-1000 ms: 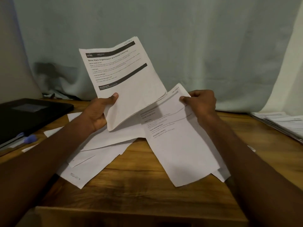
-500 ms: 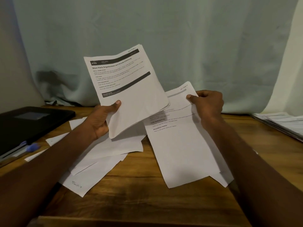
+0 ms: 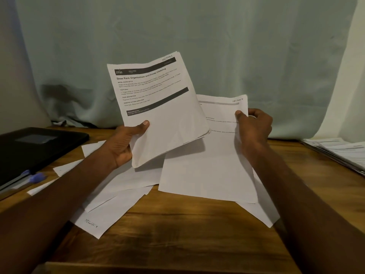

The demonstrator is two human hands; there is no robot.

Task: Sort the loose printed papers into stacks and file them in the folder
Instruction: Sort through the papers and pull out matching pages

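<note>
Left hand [image 3: 123, 144] raised above the table, thumb pressed flat on the front of a thin sheaf of white printed sheets [image 3: 158, 107], fingers curled behind. Sheaf tilted, top edge leaning to the right, lower corner bowed and soft; several page edges fanned slightly along its right side. Top page smooth and matte, crossed by two dark grey bars, headed "Shoe Rack Organization and Insole Cleaning", numbered 2723, with "SECTION 1" handwritten at the upper corner.

Right hand [image 3: 254, 126] pinching the right edge of a single white printed sheet [image 3: 209, 171], thumb in front, fingers folded behind. Sheet hanging long and nearly flat, lower edge over the tabletop, a pale grey bar across the top, a few faint lines of print, "SECTION 4" handwritten at the upper right corner. Its left upper part tucked behind the sheaf.

Below both hands, loose white paper sheets [image 3: 110, 210] scattered and overlapping on the warm brown wooden table [image 3: 177, 234], grain streaked and slightly glossy. Nearest sheet marked with a small handwritten scribble, not legible. Another white corner [image 3: 262, 214] jutting out under the right forearm.

Black matte folder [image 3: 37, 147] lying closed at the left edge of the table, a rectangular sheen on its cover. Just in front of it, a pen with a blue cap [image 3: 36, 177]. At the far right, a flat stack of printed papers [image 3: 339, 153], edges layered. Behind everything, a pale blue-grey cloth backdrop [image 3: 217, 36], draped in soft vertical folds.
</note>
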